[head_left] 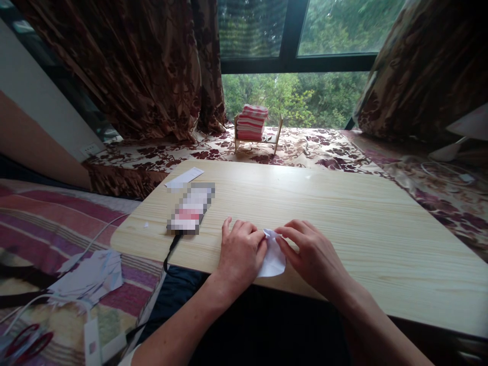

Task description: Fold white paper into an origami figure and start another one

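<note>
A small piece of white paper [273, 260] is between my two hands at the near edge of the wooden table. Its top edge looks folded or crumpled. My left hand [242, 249] grips the paper's left side between thumb and fingers, resting low over the tabletop. From the other side, my right hand [308, 251] pinches the paper's upper right corner with thumb and index finger. Part of the paper is hidden behind the left thumb.
On the table [343, 223] lie a blurred-out phone-like device [190, 208] with a black strap and a paper strip [185, 177]. Left, on the striped bed, are paper pieces [89, 277], red-handled scissors [28, 343] and a white power strip [91, 340]. Folded cloths [251, 123] stand on a rack behind.
</note>
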`<action>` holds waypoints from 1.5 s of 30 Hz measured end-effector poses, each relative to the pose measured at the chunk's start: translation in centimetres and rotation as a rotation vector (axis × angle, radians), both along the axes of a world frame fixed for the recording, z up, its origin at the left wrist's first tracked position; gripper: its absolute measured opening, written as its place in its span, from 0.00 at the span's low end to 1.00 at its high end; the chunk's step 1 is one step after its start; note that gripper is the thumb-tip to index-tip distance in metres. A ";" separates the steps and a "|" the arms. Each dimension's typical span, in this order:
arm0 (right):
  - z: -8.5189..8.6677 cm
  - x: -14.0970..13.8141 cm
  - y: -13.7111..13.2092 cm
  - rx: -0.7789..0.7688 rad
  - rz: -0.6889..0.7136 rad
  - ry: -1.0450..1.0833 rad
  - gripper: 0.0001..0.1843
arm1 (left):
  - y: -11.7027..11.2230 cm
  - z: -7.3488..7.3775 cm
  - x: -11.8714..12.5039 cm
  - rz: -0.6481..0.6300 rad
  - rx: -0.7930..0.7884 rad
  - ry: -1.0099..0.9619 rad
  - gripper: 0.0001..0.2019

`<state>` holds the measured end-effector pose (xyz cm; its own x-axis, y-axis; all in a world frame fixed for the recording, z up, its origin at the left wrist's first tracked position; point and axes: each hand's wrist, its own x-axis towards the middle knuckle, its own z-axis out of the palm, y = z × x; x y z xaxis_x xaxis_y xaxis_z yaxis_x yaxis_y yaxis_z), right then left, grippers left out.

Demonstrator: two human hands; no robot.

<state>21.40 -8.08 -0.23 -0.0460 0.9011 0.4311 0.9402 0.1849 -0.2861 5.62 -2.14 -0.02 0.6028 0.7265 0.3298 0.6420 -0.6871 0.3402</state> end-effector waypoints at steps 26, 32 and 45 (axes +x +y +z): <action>-0.8 0.0 -1.3 -0.064 0.079 -0.117 0.15 | -0.6 0.4 -0.8 -0.137 0.078 0.101 0.09; -0.5 0.0 -1.2 -0.095 0.075 -0.098 0.15 | -0.2 0.6 -1.1 -0.164 0.073 0.101 0.10; -1.1 1.0 -1.2 -0.128 0.128 -0.178 0.22 | 0.7 0.8 -2.1 -0.273 0.110 0.168 0.13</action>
<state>22.41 -9.28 -1.31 -0.2280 0.9300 0.2883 0.9492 0.2782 -0.1468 3.55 -1.48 0.76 0.8227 0.4967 0.2765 0.4703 -0.8679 0.1597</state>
